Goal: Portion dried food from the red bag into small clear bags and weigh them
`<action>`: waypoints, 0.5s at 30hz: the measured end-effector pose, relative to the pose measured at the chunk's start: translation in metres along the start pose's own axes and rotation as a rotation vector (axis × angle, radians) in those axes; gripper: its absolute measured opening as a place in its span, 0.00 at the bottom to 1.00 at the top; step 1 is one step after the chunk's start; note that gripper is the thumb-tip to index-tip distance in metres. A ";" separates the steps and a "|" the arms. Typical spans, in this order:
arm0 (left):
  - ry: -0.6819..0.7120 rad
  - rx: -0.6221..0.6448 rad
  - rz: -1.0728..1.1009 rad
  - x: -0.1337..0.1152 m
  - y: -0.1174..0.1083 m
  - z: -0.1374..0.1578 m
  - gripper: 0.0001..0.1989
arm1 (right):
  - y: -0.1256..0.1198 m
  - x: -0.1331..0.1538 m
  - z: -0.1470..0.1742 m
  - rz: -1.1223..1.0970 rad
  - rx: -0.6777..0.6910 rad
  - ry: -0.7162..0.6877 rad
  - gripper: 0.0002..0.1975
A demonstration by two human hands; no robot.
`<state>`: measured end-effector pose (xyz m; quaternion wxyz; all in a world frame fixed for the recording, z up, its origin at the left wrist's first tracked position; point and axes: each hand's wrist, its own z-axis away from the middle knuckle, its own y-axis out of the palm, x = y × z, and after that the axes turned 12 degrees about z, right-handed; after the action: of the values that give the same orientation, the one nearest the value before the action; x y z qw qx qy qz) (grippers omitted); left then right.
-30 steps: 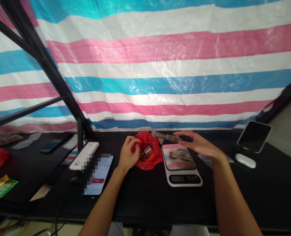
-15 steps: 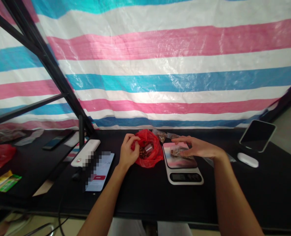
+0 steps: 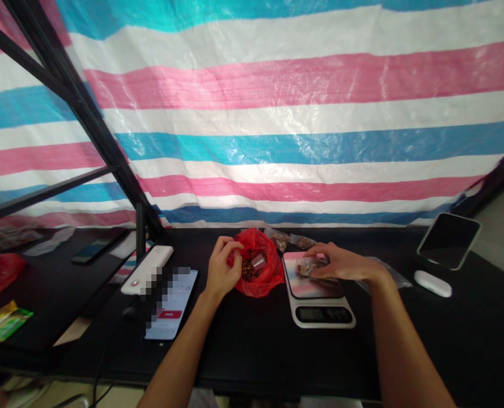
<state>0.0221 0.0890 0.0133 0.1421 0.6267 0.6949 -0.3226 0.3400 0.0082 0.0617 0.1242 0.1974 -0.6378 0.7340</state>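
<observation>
My left hand is closed on the left rim of a red plastic bag, its fingers curled. Inside the open bag lie small brown pieces and a small clear container. Over a kitchen scale with a mirror-like plate, my right hand has its thumb and fingers around a small clear bag of brown pieces. The bag is at the plate; whether it bears fully on it I cannot tell. The scale's display cannot be read.
Two filled clear bags lie behind the red bag and scale. A flat clear bag is beside my right wrist. A phone and white power bank lie left; a white case and tilted tablet-like device stand right.
My right hand's fingers have closed in around the small clear bag on the scale. My left hand stays at the red bag's rim. The view has tipped slightly upward.
</observation>
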 end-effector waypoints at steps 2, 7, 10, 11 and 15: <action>0.010 0.025 0.012 -0.001 0.000 0.000 0.10 | 0.002 0.002 -0.003 -0.012 -0.006 -0.022 0.20; 0.029 0.048 0.021 -0.003 -0.001 0.000 0.10 | 0.008 0.022 -0.014 -0.180 -0.114 -0.105 0.18; 0.017 0.019 0.017 -0.002 -0.002 -0.001 0.10 | 0.019 0.044 -0.024 -0.318 -0.266 -0.127 0.15; 0.012 0.012 0.013 -0.001 -0.002 -0.001 0.10 | 0.024 0.053 -0.027 -0.317 -0.337 -0.164 0.12; 0.004 0.007 0.009 -0.001 -0.001 -0.001 0.10 | 0.046 0.083 -0.032 -0.069 -0.445 -0.342 0.12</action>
<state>0.0211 0.0893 0.0151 0.1402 0.6310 0.6912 -0.3232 0.2420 0.0273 0.0550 0.0799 0.3077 -0.7880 0.5273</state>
